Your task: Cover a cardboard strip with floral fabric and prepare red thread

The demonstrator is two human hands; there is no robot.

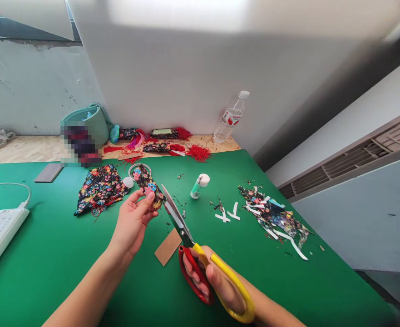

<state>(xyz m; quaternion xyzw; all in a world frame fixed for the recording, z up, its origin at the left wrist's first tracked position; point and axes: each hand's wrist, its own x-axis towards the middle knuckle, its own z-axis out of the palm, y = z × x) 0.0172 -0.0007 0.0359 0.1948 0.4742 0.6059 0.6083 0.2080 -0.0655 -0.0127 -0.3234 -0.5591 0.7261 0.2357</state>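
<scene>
Near the middle, my left hand (136, 218) pinches a small black floral fabric piece (147, 181) between thumb and fingers. My right hand (216, 277) has its fingers through the red and yellow handles of large scissors (186, 234). The blades are slightly apart, and their tips are at the right edge of the fabric piece. A brown rectangular card (167, 246) lies on the green table below the blades. Behind the fabric piece is a white ring (131, 170), partly hidden, with a white cap (128, 182) beside it.
A glue stick (199, 186) stands right of centre. Fabric and paper scraps (274, 215) lie at the right, folded floral fabric (99, 188) at the left. A power strip (2, 234) sits far left. Behind are a teal basket (97, 127), red tassels (199, 153) and a water bottle (230, 119).
</scene>
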